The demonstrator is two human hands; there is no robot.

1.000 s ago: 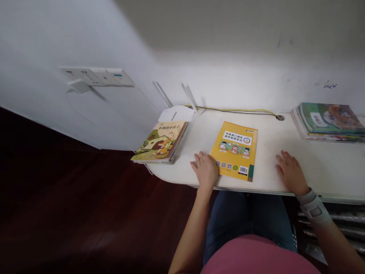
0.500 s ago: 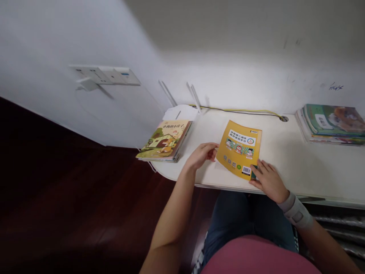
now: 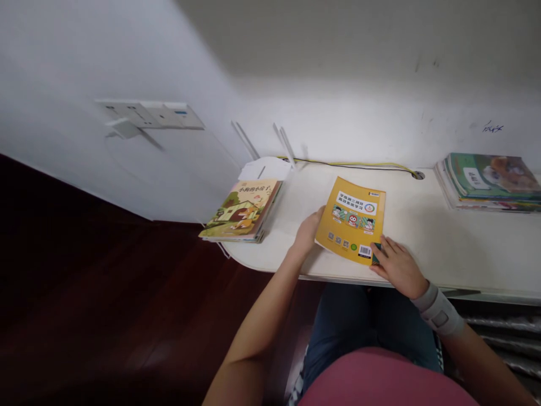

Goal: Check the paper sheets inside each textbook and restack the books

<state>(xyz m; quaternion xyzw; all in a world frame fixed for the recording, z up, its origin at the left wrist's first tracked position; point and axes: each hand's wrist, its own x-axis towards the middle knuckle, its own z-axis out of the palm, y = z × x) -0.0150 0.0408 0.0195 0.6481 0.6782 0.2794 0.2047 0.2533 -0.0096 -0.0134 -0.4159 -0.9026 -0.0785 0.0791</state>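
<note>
A yellow paperback book [image 3: 350, 220] lies back cover up on the white desk [image 3: 422, 242], its left side slightly raised. My left hand [image 3: 309, 234] is at that raised side, its fingers running under the book and mostly hidden by it. At the lower right corner, my right hand [image 3: 399, 265] holds the edge; one finger lies on the cover by the barcode and the thumb sits low at the corner. A grey band [image 3: 437, 310] wraps the right wrist.
To the left, a stack of picture books [image 3: 240, 211] stands by the desk's rounded end, before a white router [image 3: 266, 167] with antennas. Another book stack [image 3: 486, 180] is at the right. Yellow and black cables [image 3: 359, 165] run along the wall to a cable hole [image 3: 418, 175].
My left hand has moved right and its fingers have slipped beneath the yellow book's left side, which now sits a little higher. My right hand stays at the corner.
</note>
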